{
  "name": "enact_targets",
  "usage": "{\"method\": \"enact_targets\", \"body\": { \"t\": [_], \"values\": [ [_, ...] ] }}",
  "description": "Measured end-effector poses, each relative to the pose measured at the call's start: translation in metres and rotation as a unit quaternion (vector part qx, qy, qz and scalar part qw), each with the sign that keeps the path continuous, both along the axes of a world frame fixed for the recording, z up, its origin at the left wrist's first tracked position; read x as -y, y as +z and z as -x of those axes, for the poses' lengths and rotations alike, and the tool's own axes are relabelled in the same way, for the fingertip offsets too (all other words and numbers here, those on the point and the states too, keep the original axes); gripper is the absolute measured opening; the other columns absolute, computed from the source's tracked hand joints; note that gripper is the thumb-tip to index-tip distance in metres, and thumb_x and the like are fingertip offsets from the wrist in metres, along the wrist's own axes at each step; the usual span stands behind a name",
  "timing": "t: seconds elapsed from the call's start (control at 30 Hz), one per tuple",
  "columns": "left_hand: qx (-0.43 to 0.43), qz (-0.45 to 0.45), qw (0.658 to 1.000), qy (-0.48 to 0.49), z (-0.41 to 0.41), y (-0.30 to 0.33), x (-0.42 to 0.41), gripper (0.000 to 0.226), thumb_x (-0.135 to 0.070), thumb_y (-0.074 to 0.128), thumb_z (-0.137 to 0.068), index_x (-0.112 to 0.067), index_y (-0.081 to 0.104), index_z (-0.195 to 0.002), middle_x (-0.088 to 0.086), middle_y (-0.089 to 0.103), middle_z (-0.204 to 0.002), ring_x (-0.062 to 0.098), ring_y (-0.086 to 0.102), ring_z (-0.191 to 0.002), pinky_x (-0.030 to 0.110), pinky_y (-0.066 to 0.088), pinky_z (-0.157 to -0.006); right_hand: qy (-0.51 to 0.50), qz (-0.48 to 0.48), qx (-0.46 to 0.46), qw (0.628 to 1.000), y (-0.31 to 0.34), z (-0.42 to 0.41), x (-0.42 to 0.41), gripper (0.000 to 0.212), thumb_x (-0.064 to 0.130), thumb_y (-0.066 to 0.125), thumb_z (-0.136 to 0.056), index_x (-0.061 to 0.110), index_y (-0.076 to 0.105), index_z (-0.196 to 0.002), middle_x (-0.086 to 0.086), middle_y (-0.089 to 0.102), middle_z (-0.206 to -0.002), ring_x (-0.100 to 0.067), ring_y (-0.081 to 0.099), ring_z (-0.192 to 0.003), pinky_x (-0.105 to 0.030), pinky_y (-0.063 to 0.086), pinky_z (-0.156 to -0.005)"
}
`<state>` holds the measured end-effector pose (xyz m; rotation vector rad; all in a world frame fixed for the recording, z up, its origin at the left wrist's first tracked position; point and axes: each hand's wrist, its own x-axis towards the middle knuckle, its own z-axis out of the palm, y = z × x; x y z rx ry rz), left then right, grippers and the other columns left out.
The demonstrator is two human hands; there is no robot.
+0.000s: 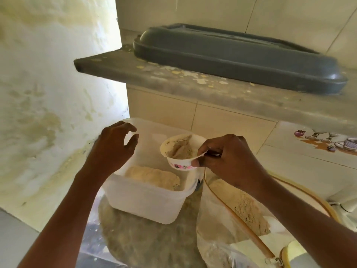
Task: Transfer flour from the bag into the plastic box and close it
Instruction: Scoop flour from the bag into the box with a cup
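Observation:
A translucent plastic box point(146, 202) stands on the floor below me with a heap of pale flour point(152, 177) inside. My right hand point(228, 159) grips the rim of a small white bowl point(181, 151) with pink flowers, filled with flour and tilted over the box's right side. My left hand point(114, 147) hovers at the box's far left rim, fingers curled apart, holding nothing. The clear flour bag point(237, 215) lies open at the right, flour piled inside it.
A grey stone counter point(173, 78) juts out above the box, carrying a dark grey plastic lid point(231, 55). A stained wall stands at the left, tiles behind. A yellowish hose point(243, 229) runs across the bag. A round mottled slab point(146, 238) lies under the box.

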<state>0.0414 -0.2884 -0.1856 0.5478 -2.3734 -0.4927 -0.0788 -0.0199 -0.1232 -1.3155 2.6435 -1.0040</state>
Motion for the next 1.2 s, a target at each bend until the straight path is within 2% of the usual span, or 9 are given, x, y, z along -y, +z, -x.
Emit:
{"method": "enact_targets", "body": {
  "t": [0.07,0.3,0.37,0.43,0.53,0.67,0.8,0.93,1.2],
  "values": [
    [-0.008,-0.009,1.000,-0.027,-0.003,-0.002,0.009,0.013,-0.016,0.070,-0.094,-0.015,0.074,-0.106,0.000,0.074,-0.106,0.022,0.070,-0.092,0.038,0.055,-0.084,0.009,0.004,-0.013,1.000,-0.007,-0.001,0.016,0.016,0.034,0.087,-0.075,0.024,0.081,-0.086,0.012,0.074,-0.073,-0.003,0.068,-0.066,-0.016,0.052,-0.062],
    [-0.026,-0.050,0.998,-0.027,-0.007,-0.008,0.016,0.014,-0.020,0.068,-0.095,-0.017,0.074,-0.107,-0.003,0.073,-0.107,0.017,0.069,-0.090,0.037,0.055,-0.084,0.003,-0.057,0.023,0.998,-0.036,-0.006,0.061,0.025,0.044,0.080,-0.082,0.021,0.080,-0.092,0.009,0.073,-0.081,0.000,0.063,-0.065,-0.009,0.043,-0.052],
    [-0.017,-0.051,0.998,-0.027,-0.008,-0.011,0.016,0.016,-0.021,0.069,-0.095,-0.015,0.074,-0.109,-0.001,0.073,-0.109,0.020,0.069,-0.093,0.040,0.056,-0.086,-0.001,-0.077,-0.018,0.997,-0.040,-0.011,0.070,0.026,0.041,0.075,-0.089,0.016,0.078,-0.090,0.005,0.072,-0.077,-0.004,0.061,-0.061,-0.009,0.038,-0.050],
    [-0.002,-0.044,0.999,-0.030,-0.009,-0.013,0.016,0.019,-0.023,0.069,-0.095,-0.015,0.074,-0.111,0.001,0.073,-0.112,0.024,0.069,-0.102,0.045,0.056,-0.090,-0.007,-0.100,-0.009,0.995,-0.042,-0.016,0.076,0.028,0.040,0.072,-0.092,0.014,0.076,-0.084,0.015,0.065,-0.064,-0.005,0.060,-0.055,-0.011,0.036,-0.047],
    [0.004,-0.049,0.998,-0.033,-0.008,-0.013,0.020,0.023,-0.028,0.067,-0.096,-0.017,0.071,-0.116,0.000,0.072,-0.116,0.025,0.067,-0.108,0.050,0.054,-0.094,-0.027,-0.120,0.022,0.992,-0.045,-0.020,0.084,0.029,0.037,0.070,-0.095,0.012,0.076,-0.082,0.029,0.055,-0.054,0.004,0.058,-0.053,-0.009,0.041,-0.047],
    [0.003,-0.056,0.997,-0.055,-0.008,-0.017,0.022,0.027,-0.035,0.063,-0.097,-0.021,0.068,-0.119,-0.004,0.071,-0.118,0.021,0.067,-0.107,0.051,0.054,-0.095,-0.053,-0.158,0.013,0.986,-0.046,-0.020,0.092,0.033,0.043,0.066,-0.096,0.013,0.076,-0.088,0.001,0.074,-0.081,-0.010,0.066,-0.064,-0.029,0.058,-0.060],
    [0.006,-0.075,0.995,-0.063,-0.007,-0.018,0.025,0.032,-0.041,0.062,-0.096,-0.023,0.068,-0.121,-0.006,0.071,-0.118,0.019,0.066,-0.108,0.050,0.054,-0.095,-0.077,-0.169,0.051,0.981,-0.039,-0.020,0.100,0.035,0.046,0.069,-0.093,0.012,0.075,-0.084,-0.003,0.072,-0.071,-0.019,0.070,-0.059,-0.039,0.062,-0.063],
    [0.001,-0.089,0.993,-0.073,-0.007,-0.018,0.027,0.033,-0.045,0.060,-0.096,-0.025,0.068,-0.122,-0.010,0.070,-0.120,0.015,0.066,-0.108,0.049,0.054,-0.097,-0.110,-0.187,0.063,0.974,-0.038,-0.018,0.107,0.035,0.044,0.072,-0.092,0.010,0.074,-0.084,-0.004,0.070,-0.070,-0.020,0.070,-0.058,-0.042,0.063,-0.065],
    [-0.013,-0.097,0.991,-0.095,-0.009,-0.015,0.026,0.029,-0.037,0.064,-0.097,-0.022,0.069,-0.121,-0.009,0.071,-0.121,0.009,0.065,-0.108,0.043,0.055,-0.096,-0.135,-0.155,0.207,0.957,-0.035,-0.016,0.109,0.028,0.035,0.071,-0.094,0.007,0.071,-0.092,-0.012,0.075,-0.076,-0.021,0.074,-0.056,-0.033,0.064,-0.062]
  ]
}}
